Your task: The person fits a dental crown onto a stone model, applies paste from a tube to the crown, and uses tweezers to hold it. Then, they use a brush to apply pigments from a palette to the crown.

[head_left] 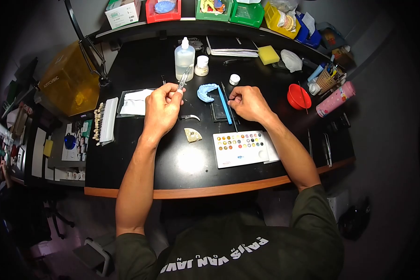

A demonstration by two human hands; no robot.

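My left hand [163,106] is closed around metal tweezers [185,78], their tips pointing up in front of a clear bottle [185,58] with a white cap. My right hand [249,103] is pinched at a thin dark stick [233,109], with its fingertips against it. Beside that stick lies a blue stick [224,105], leaning by a blue dental impression [207,92] and a small black block [218,112]. Below my left hand are a curved pale-tipped tool [190,117] and a tan wedge-shaped piece [192,135]. A white palette of coloured wells [238,156] sits under my right forearm.
A white jar [201,66] and a smaller one [234,80] stand behind my hands. On the right are a red bowl [298,96], a pink bottle [335,99] and another pair of tweezers [328,149]. A shade guide [108,120] and white tissue [136,102] lie left.
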